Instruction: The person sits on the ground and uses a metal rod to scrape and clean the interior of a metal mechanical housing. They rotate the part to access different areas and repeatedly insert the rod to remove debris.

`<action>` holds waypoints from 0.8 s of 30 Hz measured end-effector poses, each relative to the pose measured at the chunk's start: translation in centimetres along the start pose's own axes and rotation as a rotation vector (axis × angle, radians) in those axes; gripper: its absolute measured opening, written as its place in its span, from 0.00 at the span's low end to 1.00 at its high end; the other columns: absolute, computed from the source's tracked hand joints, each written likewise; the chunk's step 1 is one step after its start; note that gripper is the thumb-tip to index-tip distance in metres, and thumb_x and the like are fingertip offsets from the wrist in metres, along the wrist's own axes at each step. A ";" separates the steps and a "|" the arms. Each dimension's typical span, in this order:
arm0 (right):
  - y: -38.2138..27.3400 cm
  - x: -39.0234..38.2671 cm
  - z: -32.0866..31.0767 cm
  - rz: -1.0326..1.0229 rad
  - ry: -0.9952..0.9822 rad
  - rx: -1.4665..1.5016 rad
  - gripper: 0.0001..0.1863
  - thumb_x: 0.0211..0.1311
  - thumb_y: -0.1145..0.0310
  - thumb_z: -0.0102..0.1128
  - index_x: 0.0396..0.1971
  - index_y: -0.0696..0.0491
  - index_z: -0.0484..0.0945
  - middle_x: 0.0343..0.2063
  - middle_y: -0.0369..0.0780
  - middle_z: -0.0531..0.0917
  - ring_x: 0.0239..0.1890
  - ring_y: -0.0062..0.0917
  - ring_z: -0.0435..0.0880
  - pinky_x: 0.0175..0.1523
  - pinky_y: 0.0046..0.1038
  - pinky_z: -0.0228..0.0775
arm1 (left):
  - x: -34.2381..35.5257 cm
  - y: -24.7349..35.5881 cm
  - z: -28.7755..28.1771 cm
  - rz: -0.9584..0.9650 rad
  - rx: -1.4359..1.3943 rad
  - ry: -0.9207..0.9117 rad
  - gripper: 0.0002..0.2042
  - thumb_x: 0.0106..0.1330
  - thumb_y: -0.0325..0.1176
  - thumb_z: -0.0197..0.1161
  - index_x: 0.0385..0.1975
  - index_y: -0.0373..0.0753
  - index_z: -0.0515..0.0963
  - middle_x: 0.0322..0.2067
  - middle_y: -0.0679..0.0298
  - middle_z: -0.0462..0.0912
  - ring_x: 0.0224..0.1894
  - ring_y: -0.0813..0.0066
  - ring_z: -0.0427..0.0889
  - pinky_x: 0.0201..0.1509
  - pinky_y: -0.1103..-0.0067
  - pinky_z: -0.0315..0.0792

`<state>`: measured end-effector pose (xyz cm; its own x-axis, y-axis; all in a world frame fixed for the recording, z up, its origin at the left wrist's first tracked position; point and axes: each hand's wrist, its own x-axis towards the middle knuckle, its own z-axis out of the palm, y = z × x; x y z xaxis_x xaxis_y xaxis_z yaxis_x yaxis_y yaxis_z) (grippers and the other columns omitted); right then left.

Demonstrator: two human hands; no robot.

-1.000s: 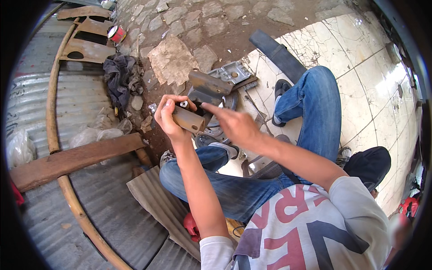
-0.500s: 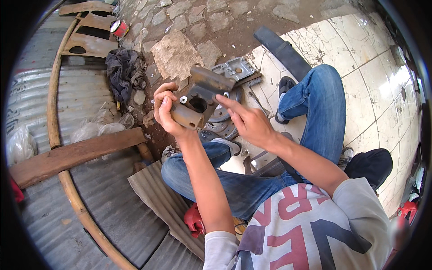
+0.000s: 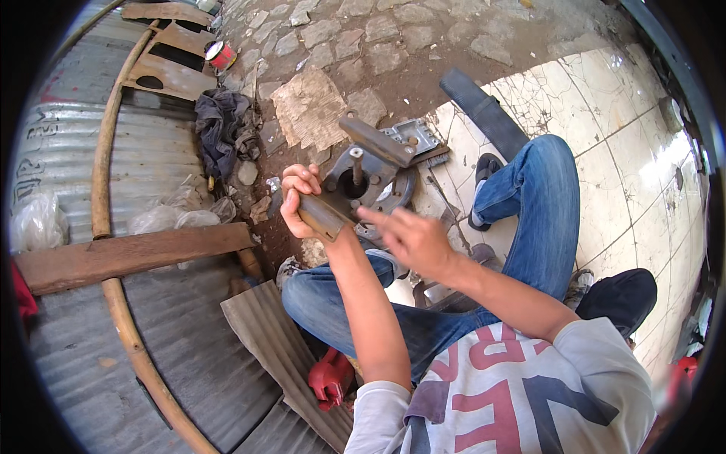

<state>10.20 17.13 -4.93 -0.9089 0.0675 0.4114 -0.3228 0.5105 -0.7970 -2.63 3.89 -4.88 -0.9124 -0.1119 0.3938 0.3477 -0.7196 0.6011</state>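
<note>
My left hand (image 3: 299, 193) is closed around the near flange of a worn, rust-brown metal bracket (image 3: 324, 217), held up above my lap. A dark plate joins that flange to a far one with a bolt hole at its end. In the plate is a large round hole (image 3: 352, 184), and a short metal pin (image 3: 356, 163) with a pale tip shows over it. My right hand (image 3: 420, 240) has its index finger stretched toward a small bolt head (image 3: 355, 204) on the plate's near edge; touching or just apart, I cannot tell. The other right fingers curl loosely, holding nothing.
Behind the bracket lie a round metal part (image 3: 401, 193), a grey metal housing (image 3: 414, 136) and a brush (image 3: 429, 155). A black rubbery strip (image 3: 484, 106) crosses the cracked tiles. Corrugated sheets and a wooden plank (image 3: 136, 257) fill the left; a red object (image 3: 330, 378) sits beside me.
The bracket has turned in my left hand, so its plate and hole face me more squarely and the pin shows over the hole. My right index finger has shifted toward the plate's near edge.
</note>
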 end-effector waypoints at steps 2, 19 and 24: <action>0.2 0.2 -0.1 -0.001 0.060 0.035 0.28 0.52 0.80 0.60 0.56 0.44 0.79 0.20 0.38 0.75 0.17 0.30 0.77 0.25 0.32 0.73 | -0.1 -0.8 0.3 0.022 -0.004 -0.027 0.12 0.58 0.39 0.50 0.20 0.37 0.70 0.30 0.61 0.68 0.25 0.76 0.65 0.51 0.73 0.66; -1.9 1.9 -1.5 0.175 -0.221 0.015 0.27 0.63 0.73 0.50 0.63 0.47 0.68 0.33 0.49 0.84 0.31 0.44 0.83 0.36 0.41 0.76 | -1.1 -2.5 3.4 0.079 0.161 0.124 0.11 0.58 0.36 0.45 0.19 0.36 0.68 0.32 0.56 0.71 0.42 0.69 0.70 0.69 0.63 0.57; -2.5 2.2 -3.3 0.323 -0.455 0.151 0.30 0.63 0.75 0.44 0.67 0.46 0.64 0.26 0.51 0.80 0.27 0.45 0.81 0.36 0.43 0.72 | -1.2 -1.9 1.8 0.095 0.134 0.115 0.12 0.58 0.37 0.45 0.20 0.36 0.69 0.31 0.56 0.72 0.42 0.68 0.71 0.67 0.63 0.59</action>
<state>9.86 18.85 -0.50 -0.9789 -0.1925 -0.0685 -0.0134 0.3951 -0.9185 -1.86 6.64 -5.23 -0.8902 -0.2578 0.3756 0.4518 -0.6053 0.6553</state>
